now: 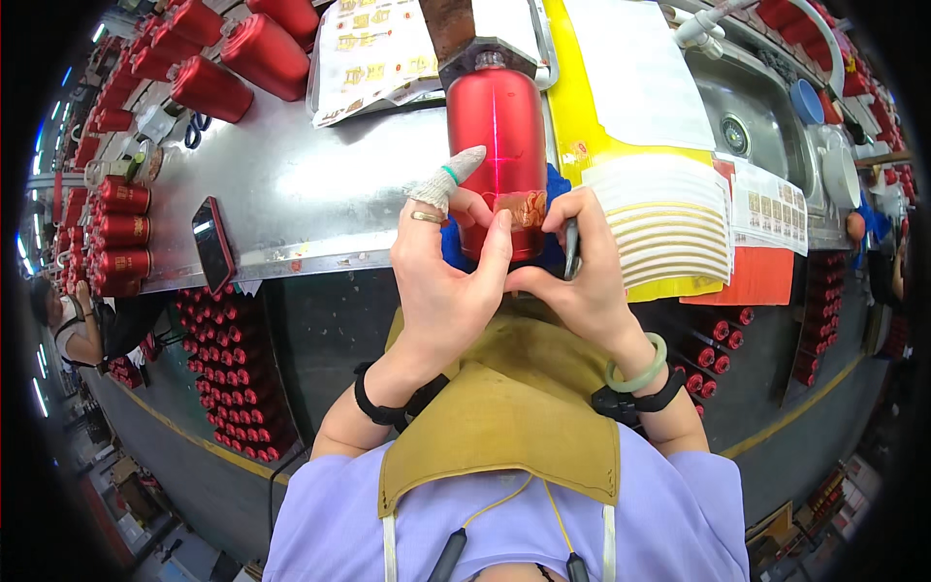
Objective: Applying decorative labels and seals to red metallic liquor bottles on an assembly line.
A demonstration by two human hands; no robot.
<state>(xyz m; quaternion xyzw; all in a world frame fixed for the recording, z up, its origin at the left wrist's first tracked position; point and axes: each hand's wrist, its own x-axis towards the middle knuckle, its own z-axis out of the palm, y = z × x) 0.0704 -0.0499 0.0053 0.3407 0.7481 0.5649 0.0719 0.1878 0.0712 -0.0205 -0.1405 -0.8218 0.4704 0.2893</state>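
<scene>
A glossy red bottle lies in front of me, its neck pointing away into a dark metal holder. Blue padding shows at its sides, and a bright laser cross falls on its upper face. Near its base is a gold-and-red decal. My left hand pinches the decal's left end between thumb and a finger; its raised index finger wears a whitish cloth finger cover. At the right end of the decal, my right hand is closed around a slim dark tool, its exact kind unclear.
On the right lie a fanned stack of curved white strips, a yellow sheet and a steel sink. More red bottles, blue-black scissors and a phone are left. Printed sheets lie behind.
</scene>
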